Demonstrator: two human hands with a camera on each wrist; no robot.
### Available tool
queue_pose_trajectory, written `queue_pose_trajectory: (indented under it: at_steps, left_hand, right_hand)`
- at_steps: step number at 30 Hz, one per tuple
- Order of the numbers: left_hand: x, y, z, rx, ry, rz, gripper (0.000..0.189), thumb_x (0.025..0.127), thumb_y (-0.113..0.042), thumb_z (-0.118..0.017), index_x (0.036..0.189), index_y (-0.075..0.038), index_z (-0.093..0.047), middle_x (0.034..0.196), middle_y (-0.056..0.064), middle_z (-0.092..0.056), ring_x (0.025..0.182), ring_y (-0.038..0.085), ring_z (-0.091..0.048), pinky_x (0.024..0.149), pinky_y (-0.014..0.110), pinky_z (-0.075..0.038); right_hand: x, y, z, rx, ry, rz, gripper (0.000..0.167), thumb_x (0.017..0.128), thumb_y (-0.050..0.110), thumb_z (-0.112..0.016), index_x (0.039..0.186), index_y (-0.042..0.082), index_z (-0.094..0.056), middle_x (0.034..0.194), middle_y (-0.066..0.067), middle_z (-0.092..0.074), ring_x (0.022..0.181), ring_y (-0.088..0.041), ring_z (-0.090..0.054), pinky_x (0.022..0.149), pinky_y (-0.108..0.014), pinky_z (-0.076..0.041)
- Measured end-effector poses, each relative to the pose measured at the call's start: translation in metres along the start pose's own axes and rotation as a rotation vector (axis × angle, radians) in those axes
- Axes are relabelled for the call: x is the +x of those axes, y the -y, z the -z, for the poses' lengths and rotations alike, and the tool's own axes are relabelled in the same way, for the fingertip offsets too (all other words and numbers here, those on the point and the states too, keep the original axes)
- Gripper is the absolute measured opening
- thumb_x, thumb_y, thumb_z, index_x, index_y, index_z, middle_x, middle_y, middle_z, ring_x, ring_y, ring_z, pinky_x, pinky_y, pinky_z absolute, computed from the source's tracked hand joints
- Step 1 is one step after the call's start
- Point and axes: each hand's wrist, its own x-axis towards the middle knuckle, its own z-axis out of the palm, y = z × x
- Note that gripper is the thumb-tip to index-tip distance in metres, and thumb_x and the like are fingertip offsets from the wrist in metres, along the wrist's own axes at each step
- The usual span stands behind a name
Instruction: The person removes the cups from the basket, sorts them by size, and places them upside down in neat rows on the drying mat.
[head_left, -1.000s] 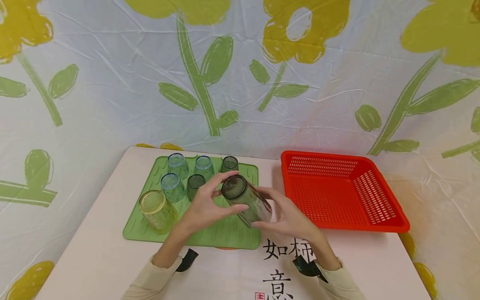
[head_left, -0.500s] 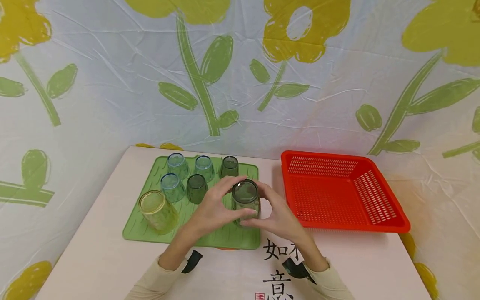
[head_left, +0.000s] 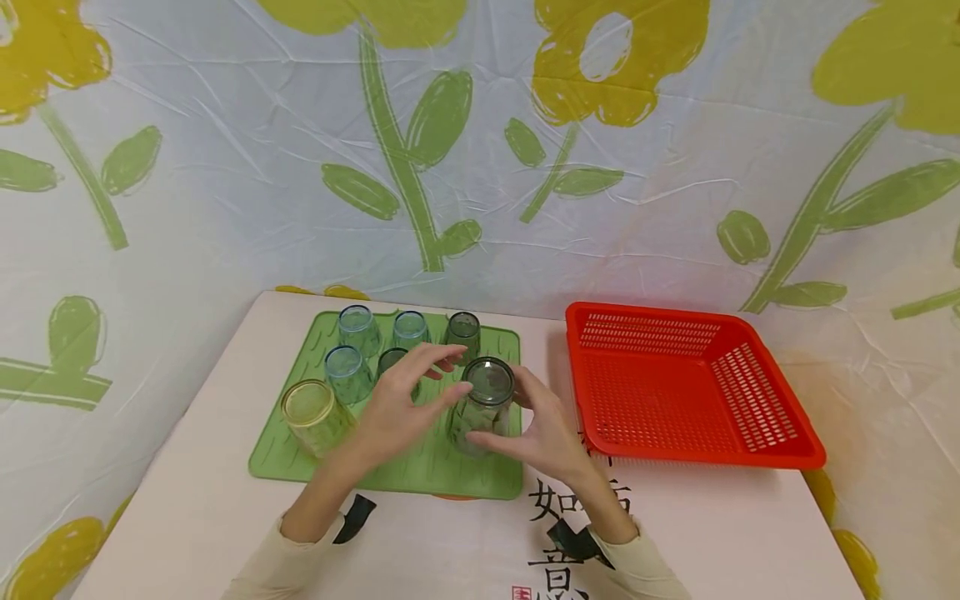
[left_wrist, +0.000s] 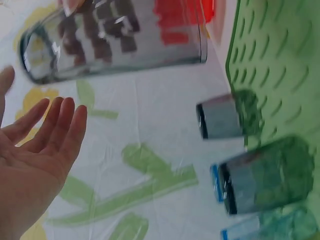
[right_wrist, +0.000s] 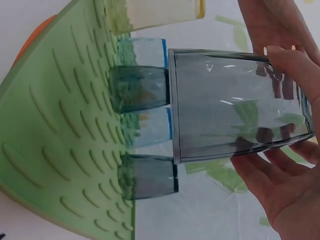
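A large grey drinking glass (head_left: pixel 489 382) is held upside down over the front right part of a green drying mat (head_left: pixel 420 475). My right hand (head_left: pixel 551 429) grips it, thumb on the near side and fingers around the far side. In the right wrist view the glass (right_wrist: pixel 220 107) has its rim toward the mat, with a gap between them. My left hand (head_left: pixel 393 408) is off the glass, just to its left, fingers loosely extended and holding nothing. Behind it a small grey glass (head_left: pixel 390 360) is partly hidden. Another small grey glass (head_left: pixel 463 332) stands inverted at the back.
Three blue glasses (head_left: pixel 347 375) stand inverted on the mat's left and back. A larger yellow glass (head_left: pixel 311 412) is at its front left. Right of the mat sits a red perforated basket (head_left: pixel 697 458). A patterned cloth (head_left: pixel 300 167) hangs behind the table (head_left: pixel 187 500).
The large grey glass was tilted between both hands, then turned base up over the mat. My left hand has let go and moved left; my right hand keeps its hold.
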Motion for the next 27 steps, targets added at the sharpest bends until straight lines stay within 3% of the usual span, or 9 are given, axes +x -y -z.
queue_pose_trajectory:
  at_steps: [6,10,18,27]
  left_hand:
    - [-0.004,0.004,0.026,0.099,-0.118,-0.050,0.033,0.093,-0.001,-0.075,0.125,-0.006,-0.069,0.107,0.000,-0.068,0.092,0.014,-0.063,0.078,0.022,-0.051]
    - [-0.007,0.006,0.044,0.133,-0.171,-0.062,0.030,0.091,0.004,-0.074,0.120,-0.005,-0.071,0.101,-0.001,-0.069,0.087,0.013,-0.063,0.077,0.019,-0.049]
    - [-0.016,0.011,0.080,0.190,-0.263,-0.007,0.028,0.092,0.008,-0.071,0.118,-0.004,-0.073,0.101,0.003,-0.072,0.090,0.008,-0.061,0.081,0.016,-0.048]
    - [-0.031,0.034,0.116,0.254,-0.387,0.086,0.024,0.096,0.003,-0.068,0.118,-0.003,-0.074,0.102,0.002,-0.071,0.091,-0.002,-0.059,0.080,0.012,-0.044]
  right_hand:
    - [0.000,-0.002,-0.011,0.056,-0.023,-0.038,0.087,0.076,0.025,-0.095,0.149,0.020,-0.048,0.129,0.003,-0.067,0.116,-0.017,-0.065,0.096,-0.037,-0.056]
    - [0.000,-0.001,-0.018,0.053,-0.032,-0.072,0.087,0.075,0.027,-0.095,0.148,0.021,-0.048,0.127,0.007,-0.067,0.114,-0.014,-0.065,0.094,-0.036,-0.056]
    - [0.002,-0.003,-0.037,0.098,-0.018,-0.112,0.086,0.074,0.027,-0.096,0.146,0.022,-0.048,0.121,0.009,-0.068,0.110,-0.013,-0.065,0.094,-0.035,-0.055]
    - [0.009,-0.006,-0.055,0.154,-0.015,-0.077,0.089,0.074,0.020,-0.096,0.147,0.021,-0.046,0.125,0.005,-0.066,0.112,-0.015,-0.065,0.097,-0.036,-0.055]
